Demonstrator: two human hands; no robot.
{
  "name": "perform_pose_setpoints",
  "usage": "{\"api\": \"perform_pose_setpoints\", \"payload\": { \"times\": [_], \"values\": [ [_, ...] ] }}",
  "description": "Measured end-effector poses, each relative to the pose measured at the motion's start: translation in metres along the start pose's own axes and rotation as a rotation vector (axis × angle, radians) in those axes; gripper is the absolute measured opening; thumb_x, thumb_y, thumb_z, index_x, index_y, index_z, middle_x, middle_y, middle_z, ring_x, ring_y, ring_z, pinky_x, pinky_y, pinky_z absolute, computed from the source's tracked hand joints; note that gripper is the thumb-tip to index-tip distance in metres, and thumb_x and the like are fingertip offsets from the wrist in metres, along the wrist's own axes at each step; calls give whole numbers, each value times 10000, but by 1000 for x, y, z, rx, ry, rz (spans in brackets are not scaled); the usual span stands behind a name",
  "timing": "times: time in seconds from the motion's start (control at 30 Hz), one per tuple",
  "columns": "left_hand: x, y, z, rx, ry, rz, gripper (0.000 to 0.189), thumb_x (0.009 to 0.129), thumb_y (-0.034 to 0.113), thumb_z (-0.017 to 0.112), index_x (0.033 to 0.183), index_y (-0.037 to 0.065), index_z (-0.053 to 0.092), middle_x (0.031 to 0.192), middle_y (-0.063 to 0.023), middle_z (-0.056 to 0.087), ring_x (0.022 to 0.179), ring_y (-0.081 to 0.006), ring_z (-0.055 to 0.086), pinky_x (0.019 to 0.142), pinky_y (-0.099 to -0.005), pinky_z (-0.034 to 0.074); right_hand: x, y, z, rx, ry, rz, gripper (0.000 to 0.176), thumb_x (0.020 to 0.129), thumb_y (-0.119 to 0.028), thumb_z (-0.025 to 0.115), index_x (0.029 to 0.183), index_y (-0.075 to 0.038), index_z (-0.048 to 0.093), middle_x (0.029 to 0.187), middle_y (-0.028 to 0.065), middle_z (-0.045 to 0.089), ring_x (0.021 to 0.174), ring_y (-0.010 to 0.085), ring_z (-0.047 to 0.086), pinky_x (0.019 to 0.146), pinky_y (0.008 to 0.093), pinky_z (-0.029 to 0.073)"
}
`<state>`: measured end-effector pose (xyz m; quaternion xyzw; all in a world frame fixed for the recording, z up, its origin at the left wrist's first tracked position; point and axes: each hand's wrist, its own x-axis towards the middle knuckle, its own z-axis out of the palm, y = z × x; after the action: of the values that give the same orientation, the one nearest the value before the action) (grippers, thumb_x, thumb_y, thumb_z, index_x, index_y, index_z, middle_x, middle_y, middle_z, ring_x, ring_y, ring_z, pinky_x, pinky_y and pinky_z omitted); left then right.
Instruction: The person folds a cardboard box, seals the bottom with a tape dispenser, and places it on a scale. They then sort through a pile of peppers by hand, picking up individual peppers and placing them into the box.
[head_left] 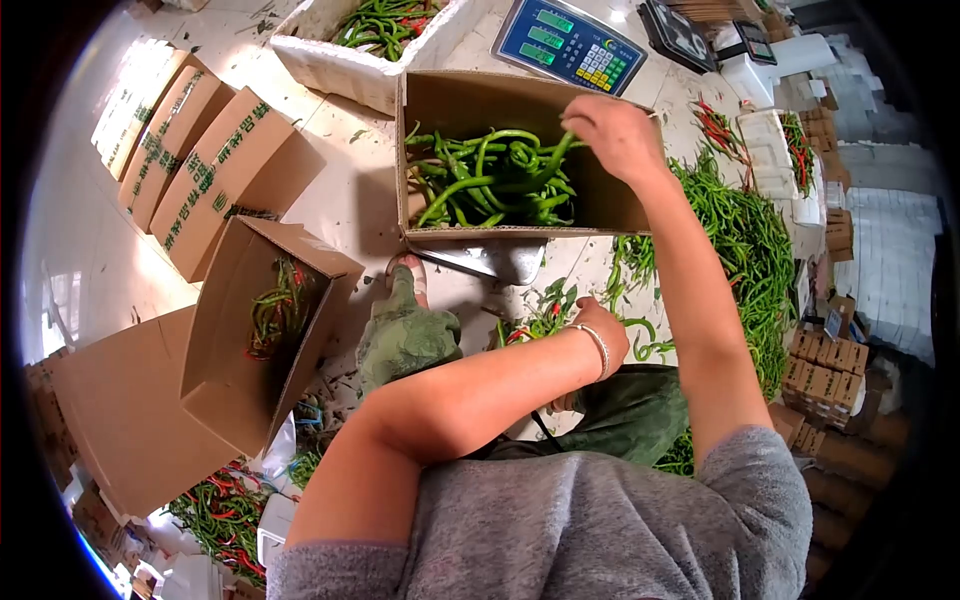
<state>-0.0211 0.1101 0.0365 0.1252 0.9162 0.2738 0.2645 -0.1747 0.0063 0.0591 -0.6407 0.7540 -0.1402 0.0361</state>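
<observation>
A cardboard box [403,150] holds a pile of long green chili peppers [490,180], mostly on its left side. Over the box's right part, my right hand [615,135] is closed, pinching the end of a green chili pepper [562,155] that slopes down to the pile. Lower down, below the box, my left hand [603,330] wears a bracelet at the wrist. Loose green and red chilies [545,318] lie to its left, and a curved green chili [640,324] shows just at its right edge. The left fingers are mostly hidden behind the hand.
Under the box is a metal scale plate [500,262]; its keypad display [570,45] stands behind. A large green chili heap [735,260] spreads at right. A foam box [340,62] with chilies stands behind left. Cartons [215,185] and an open box [225,350] stand left.
</observation>
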Motion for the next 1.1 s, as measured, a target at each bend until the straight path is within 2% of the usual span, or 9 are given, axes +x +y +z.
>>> {"api": "perform_pose_setpoints", "payload": {
  "times": [0.13,0.2,0.47,0.7,0.8,0.83,0.93,1.0,1.1],
  "values": [
    [-2,4,6,24,26,15,431,914,413,344,931,132,671,911,-81,650,912,-242,594,839,-430,361,-14,42,14,-13,-170,209,149,807,-214,560,879,-88,595,743,124,618,698,292,599,618,377,462],
    [-2,1,6,44,44,-8,397,909,396,364,952,141,664,928,-78,650,920,-237,594,837,-428,364,-22,44,3,328,-10,250,129,820,-151,541,885,-51,589,671,123,587,560,200,591,568,318,458],
    [-4,6,4,29,6,7,275,872,293,457,1001,140,645,951,-76,649,929,-241,599,837,-431,367,-34,39,-57,810,79,533,155,868,-142,535,869,-6,611,696,6,577,543,70,522,504,212,429],
    [-1,12,8,111,4,11,343,894,365,412,999,143,650,957,-76,647,944,-249,592,830,-427,370,-43,80,-35,1116,-9,796,194,873,-196,553,919,-16,608,717,37,597,548,93,534,505,225,452],
    [3,14,13,24,27,-14,257,844,278,482,977,150,660,955,-72,647,942,-240,594,819,-417,374,-40,66,-10,860,-167,908,251,866,-240,566,912,4,605,755,72,622,572,128,573,520,242,472],
    [1,14,12,26,30,-7,234,825,240,489,948,155,669,940,-73,648,932,-234,595,808,-404,375,-37,60,-4,522,-195,930,293,859,-267,564,935,14,597,776,105,635,588,155,605,536,271,484],
    [-2,17,10,72,8,-9,255,833,271,475,949,153,669,933,-75,648,930,-234,596,802,-395,374,-21,45,1,282,-222,567,326,838,-297,576,983,-6,583,813,121,639,700,206,631,633,325,495],
    [-5,19,9,91,-6,12,246,825,261,484,961,154,658,934,-76,650,909,-231,604,791,-381,377,3,36,16,-9,-196,104,375,809,-337,593,1036,-39,573,889,119,639,860,254,614,759,363,471],
    [-4,15,11,54,1,7,245,783,261,559,987,152,637,933,-83,652,883,-224,619,768,-373,388,47,-4,49,40,-294,-161,454,776,-314,621,1130,-45,528,1091,133,572,1046,296,525,882,378,424]
  ]
}}
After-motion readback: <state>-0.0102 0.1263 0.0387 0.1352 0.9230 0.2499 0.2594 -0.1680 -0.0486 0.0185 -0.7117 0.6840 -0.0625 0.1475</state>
